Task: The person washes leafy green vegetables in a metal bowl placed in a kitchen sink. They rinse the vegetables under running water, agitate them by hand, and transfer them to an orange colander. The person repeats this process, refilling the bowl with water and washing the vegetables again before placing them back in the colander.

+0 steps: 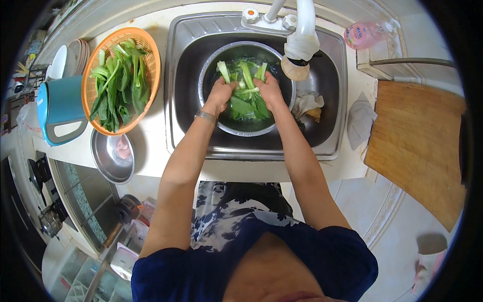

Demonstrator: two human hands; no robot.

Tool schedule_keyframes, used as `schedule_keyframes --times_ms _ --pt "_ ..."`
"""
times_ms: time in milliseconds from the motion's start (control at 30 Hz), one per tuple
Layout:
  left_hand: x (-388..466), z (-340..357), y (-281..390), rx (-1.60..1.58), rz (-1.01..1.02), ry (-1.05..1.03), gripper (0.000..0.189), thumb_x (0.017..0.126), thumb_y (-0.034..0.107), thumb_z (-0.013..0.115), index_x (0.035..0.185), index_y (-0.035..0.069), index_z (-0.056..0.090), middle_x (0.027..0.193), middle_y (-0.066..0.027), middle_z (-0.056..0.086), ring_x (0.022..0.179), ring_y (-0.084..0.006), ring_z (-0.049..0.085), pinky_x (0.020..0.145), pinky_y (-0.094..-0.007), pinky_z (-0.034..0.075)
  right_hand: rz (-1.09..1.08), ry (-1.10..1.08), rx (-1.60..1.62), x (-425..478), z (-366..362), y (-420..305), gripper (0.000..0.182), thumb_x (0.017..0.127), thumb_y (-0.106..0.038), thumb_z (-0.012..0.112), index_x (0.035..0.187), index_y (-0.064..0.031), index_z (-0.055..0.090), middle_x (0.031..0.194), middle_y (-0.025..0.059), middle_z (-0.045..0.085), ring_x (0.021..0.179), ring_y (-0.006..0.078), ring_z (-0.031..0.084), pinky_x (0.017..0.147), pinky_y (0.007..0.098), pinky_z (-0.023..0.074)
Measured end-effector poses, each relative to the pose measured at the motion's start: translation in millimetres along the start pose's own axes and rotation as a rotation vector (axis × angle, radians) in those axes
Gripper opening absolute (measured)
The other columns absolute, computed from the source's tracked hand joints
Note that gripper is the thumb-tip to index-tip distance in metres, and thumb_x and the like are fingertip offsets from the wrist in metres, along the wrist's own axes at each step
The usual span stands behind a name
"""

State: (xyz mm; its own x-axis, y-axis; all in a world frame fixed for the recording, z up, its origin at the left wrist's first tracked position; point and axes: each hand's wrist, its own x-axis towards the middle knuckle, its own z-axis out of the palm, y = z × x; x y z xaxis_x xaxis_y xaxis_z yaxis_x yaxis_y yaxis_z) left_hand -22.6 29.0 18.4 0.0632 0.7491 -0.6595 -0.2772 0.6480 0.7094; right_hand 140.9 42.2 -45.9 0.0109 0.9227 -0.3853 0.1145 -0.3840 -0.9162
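A round metal basin [247, 133] of water stands in the stainless steel sink [188, 109]. Leafy greens with pale green stalks [245, 107] lie in the water, their leaves towards me and stalk ends away. At the basin's left side my left hand [220, 93] grips a stalk, thumb turned inward. My right hand [269, 90] holds another stalk on the right. The fingers of both hands are partly hidden by the greens and the water. More of the same greens [120, 83] fill an orange plastic basket [153, 53] on the counter to the left.
A white faucet [305, 22] with a cloth-wrapped spout hangs over the sink's right side. Rags [307, 104] lie beside the basin. Left are a blue kettle [64, 102] and a metal bowl [105, 162] with a pale pink piece. Right stand a pink soap bottle [362, 35] and a wooden board [415, 143].
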Motion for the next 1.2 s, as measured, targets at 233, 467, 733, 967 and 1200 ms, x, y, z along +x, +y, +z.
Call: schedule_keyframes --times_ms 233,467,733,967,1200 --pt "-32.9 10.1 20.8 1.642 0.295 0.076 0.055 0.077 0.032 0.062 0.119 0.000 0.046 0.119 -0.0203 0.048 0.105 -0.0350 0.049 0.092 -0.0401 0.040 -0.131 -0.132 -0.993 -30.0 -14.0 -83.8 0.028 0.081 -0.020 0.054 0.101 -0.0007 0.059 0.098 0.0209 0.060 0.098 0.0319 0.056 0.083 0.0395 0.0435" --pt "60.8 -4.2 11.5 1.348 0.766 -0.010 0.038 0.082 0.017 0.047 0.119 0.009 0.049 0.122 -0.0127 0.045 0.110 -0.0324 0.045 0.090 -0.0432 0.041 -0.483 0.003 -1.073 58.5 -14.6 -11.4 0.040 0.083 -0.002 0.038 0.122 -0.0091 0.047 0.128 0.0159 0.043 0.114 0.0322 0.045 0.096 0.0406 0.0363" --pt "62.7 -39.4 -29.7 1.278 0.133 -0.070 0.044 0.085 0.031 0.043 0.120 0.004 0.048 0.119 -0.0211 0.050 0.111 -0.0367 0.046 0.092 -0.0423 0.039 0.184 -0.147 -0.766 6.2 -18.4 -36.9 0.049 0.085 -0.031 0.045 0.127 -0.0066 0.041 0.129 0.0193 0.043 0.116 0.0336 0.044 0.094 0.0392 0.0369" --pt "-4.6 18.1 -27.8 0.086 -0.187 -0.094 0.072 0.086 0.036 0.054 0.139 0.006 0.015 0.121 -0.0173 0.048 0.097 -0.0231 0.056 0.074 -0.0345 0.050 0.526 -0.078 0.395 -27.7 14.6 -7.5 0.046 0.091 -0.023 0.039 0.135 -0.0150 0.032 0.131 0.0136 0.041 0.116 0.0270 0.043 0.090 0.0400 0.0395" --pt "-13.0 30.1 -36.4 0.156 0.389 -0.015 0.068 0.082 0.029 0.063 0.135 0.008 0.025 0.118 -0.0127 0.049 0.104 -0.0187 0.049 0.084 -0.0302 0.043 0.325 -0.076 0.829 -62.9 29.7 -69.0 0.048 0.091 -0.035 0.038 0.131 -0.0078 0.039 0.129 0.0084 0.043 0.119 0.0213 0.037 0.099 0.0364 0.0301"
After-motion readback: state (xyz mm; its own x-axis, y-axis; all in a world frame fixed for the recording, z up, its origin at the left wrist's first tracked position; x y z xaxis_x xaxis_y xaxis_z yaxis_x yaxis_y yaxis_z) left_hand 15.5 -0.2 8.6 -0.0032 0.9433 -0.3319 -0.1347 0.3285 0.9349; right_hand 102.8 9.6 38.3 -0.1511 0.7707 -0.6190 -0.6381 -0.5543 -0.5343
